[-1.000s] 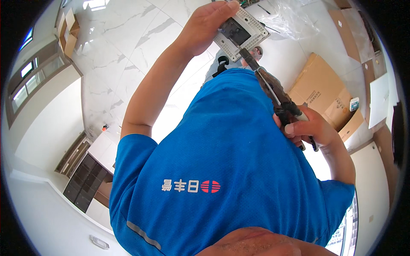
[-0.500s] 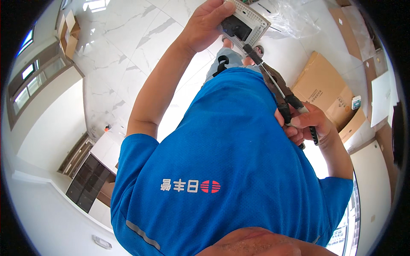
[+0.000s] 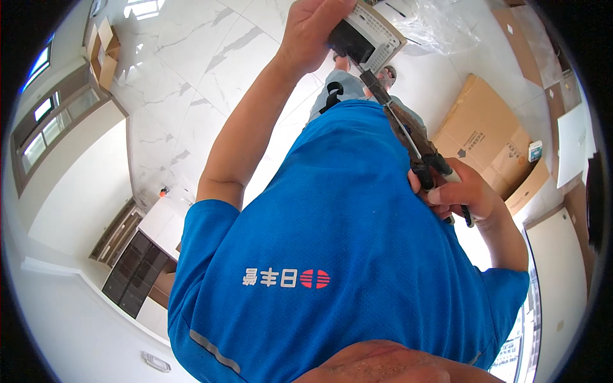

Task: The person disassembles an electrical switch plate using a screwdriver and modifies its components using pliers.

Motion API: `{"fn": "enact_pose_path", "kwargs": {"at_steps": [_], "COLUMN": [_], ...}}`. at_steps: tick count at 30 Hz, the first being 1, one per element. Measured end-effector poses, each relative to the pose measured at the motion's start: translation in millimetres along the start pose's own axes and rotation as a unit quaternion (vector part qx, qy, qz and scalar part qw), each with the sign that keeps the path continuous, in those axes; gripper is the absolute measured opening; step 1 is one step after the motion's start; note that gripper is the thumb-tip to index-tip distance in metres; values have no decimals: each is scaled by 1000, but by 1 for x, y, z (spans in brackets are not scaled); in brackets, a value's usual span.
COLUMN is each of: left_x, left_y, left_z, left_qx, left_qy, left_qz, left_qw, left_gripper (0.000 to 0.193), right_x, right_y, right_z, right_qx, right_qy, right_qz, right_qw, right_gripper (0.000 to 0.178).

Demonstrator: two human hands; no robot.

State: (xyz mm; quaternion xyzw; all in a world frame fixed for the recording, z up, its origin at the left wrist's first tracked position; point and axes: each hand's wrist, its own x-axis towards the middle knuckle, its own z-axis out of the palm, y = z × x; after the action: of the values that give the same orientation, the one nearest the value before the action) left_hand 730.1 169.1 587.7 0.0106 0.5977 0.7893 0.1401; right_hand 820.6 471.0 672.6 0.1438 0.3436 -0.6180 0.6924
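My left hand [image 3: 313, 35] is raised at the top of the view and closed on the edge of a pale, flat rectangular panel [image 3: 386, 37]. A dark rectangular recess or window and a speckled, perforated-looking border mark its visible face. Lower on the right, my right hand [image 3: 476, 185] is wrapped round the grips of a long, plier-like tool [image 3: 408, 131]. Its grips are black and white, its body brown and dark, with a thin metal rod alongside. The tool's dark front end reaches up to the panel's lower edge; whether they touch is unclear. Its exact kind cannot be made out.
Crumpled clear plastic [image 3: 440, 29] lies beyond the panel. At the right, a flattened cardboard box [image 3: 479, 131] rests near a small white-and-blue packet [image 3: 535, 150]. An open carton [image 3: 102, 54] sits far left on the marble-patterned floor [image 3: 191, 57]. My feet and legs are below the panel.
My left hand has shifted slightly right with the panel, which has tilted a little. The tool has moved slightly left and down, and my right hand remains on its grips.
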Motion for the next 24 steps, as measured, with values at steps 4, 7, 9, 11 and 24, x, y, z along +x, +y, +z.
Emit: {"fn": "enact_pose_path", "kwargs": {"at_steps": [4, 7, 9, 11, 24], "left_x": [-1, -6, -9, -11, -21], "left_y": [-1, 7, 15, 25, 33], "left_z": [-4, 0, 5, 12, 15], "left_qx": [40, 66, 89, 96, 101], "left_qy": [-13, -8, -10, 1, 40], "left_qz": [40, 44, 43, 33, -76], "left_qw": [998, 997, 995, 995, 991], "left_gripper": [35, 34, 35, 35, 36], "right_x": [-3, -4, -4, -3, 0], "right_y": [1, 5, 6, 7, 7], "right_z": [4, 9, 11, 13, 19], "right_qx": [-30, -79, -121, -128, -207], "right_qy": [-2, 33, 48, 50, 82], "right_qz": [6, -5, -24, -30, -88], "right_qw": [1000, 996, 991, 990, 971], "right_gripper": [28, 26, 23, 23, 19]}}
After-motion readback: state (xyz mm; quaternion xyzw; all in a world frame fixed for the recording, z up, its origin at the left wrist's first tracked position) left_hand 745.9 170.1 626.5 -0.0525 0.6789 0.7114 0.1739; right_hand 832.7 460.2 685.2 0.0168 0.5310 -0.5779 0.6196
